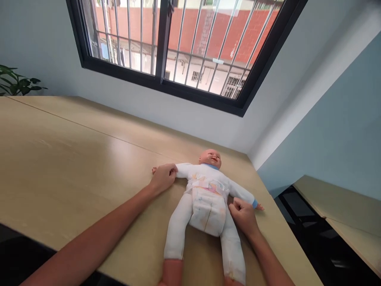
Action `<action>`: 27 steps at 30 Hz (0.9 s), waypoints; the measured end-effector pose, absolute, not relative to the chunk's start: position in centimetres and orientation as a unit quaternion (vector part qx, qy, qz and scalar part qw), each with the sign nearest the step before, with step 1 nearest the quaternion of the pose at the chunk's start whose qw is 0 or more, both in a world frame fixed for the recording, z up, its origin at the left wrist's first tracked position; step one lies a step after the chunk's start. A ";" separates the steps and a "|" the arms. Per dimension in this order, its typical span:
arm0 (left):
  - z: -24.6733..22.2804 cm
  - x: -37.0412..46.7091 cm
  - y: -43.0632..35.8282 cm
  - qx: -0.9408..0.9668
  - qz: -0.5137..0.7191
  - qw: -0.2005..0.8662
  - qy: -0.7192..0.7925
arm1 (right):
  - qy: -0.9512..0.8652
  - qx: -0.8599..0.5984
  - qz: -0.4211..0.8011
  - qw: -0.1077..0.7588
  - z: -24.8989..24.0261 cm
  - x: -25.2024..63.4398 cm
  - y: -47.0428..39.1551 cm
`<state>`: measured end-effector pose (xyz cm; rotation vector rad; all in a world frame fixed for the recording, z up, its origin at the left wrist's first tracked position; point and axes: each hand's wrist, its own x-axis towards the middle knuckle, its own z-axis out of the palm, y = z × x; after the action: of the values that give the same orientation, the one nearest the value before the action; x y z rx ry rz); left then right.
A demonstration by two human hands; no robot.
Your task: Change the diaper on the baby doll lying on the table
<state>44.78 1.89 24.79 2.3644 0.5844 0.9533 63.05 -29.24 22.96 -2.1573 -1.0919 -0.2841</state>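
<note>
A baby doll (208,174) lies on its back on the wooden table, arms spread and legs towards me. It wears a white suit with blue trim, and a white printed diaper (208,208) is wrapped around its hips over the suit. My left hand (164,177) is closed at the doll's outstretched arm on the left, with fingers on the white sleeve (182,170) near the cuff. The doll's small hand shows beyond it. My right hand (243,214) is curled into a fist beside the diaper, below the doll's other arm; nothing shows in it.
The pale wooden table (74,159) stretches far to the left and ends at the right near the blue wall. A barred window (160,47) is above it. A plant (19,81) stands at the far left, and another wooden surface (342,202) is at the right.
</note>
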 end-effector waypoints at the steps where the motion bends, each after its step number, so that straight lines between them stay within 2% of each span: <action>1: 24.7 44.9 1.8 0.874 0.357 0.259 0.202 | -0.418 -0.833 -0.106 0.347 23.1 63.0 -29.2; 10: 24.1 45.6 0.4 0.892 0.331 0.292 0.096 | -0.436 -0.824 -0.094 0.350 24.4 61.7 -29.0; 16: 23.9 45.5 -0.3 0.887 0.336 0.300 0.101 | -0.443 -0.818 -0.092 0.356 24.7 61.6 -28.9; 23: 24.7 45.6 -1.3 0.842 0.300 0.446 0.055 | -0.422 -0.811 -0.069 0.399 25.9 60.2 -28.5; 27: 25.0 45.6 -2.4 0.841 0.301 0.445 0.062 | -0.461 -0.807 -0.082 0.360 26.4 59.4 -28.5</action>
<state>45.59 -2.39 24.96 2.0844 0.1525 0.7455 59.35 -28.47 26.44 -2.0810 -1.1878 -0.2124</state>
